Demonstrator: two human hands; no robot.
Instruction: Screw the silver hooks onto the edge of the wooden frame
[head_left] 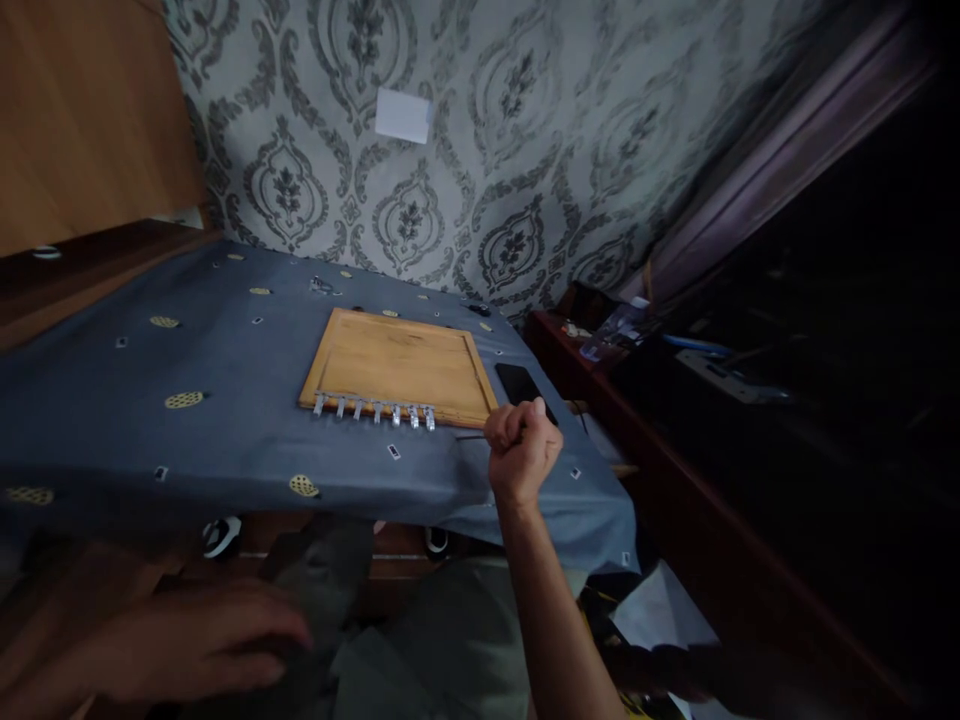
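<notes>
A wooden board (405, 355) with a raised frame lies flat on a table with a blue-grey cloth (240, 430). Several small silver metal clips (377, 412) sit in a row along its front edge. Beside the board's front right corner, my right hand (523, 445) is closed in a fist above the cloth. A thin dark line shows just left of the fist; what the fingers hold, if anything, is hidden. Low at the left, my left hand (202, 640) hangs over my lap, blurred, fingers stretched and apart, holding nothing visible.
A black phone (517, 383) lies right of the board, partly behind my fist. A small metallic item (322, 287) is near the back of the cloth. On a dark red ledge to the right stands a clear plastic bottle (616, 328). A wooden cabinet (90, 120) rises at the left.
</notes>
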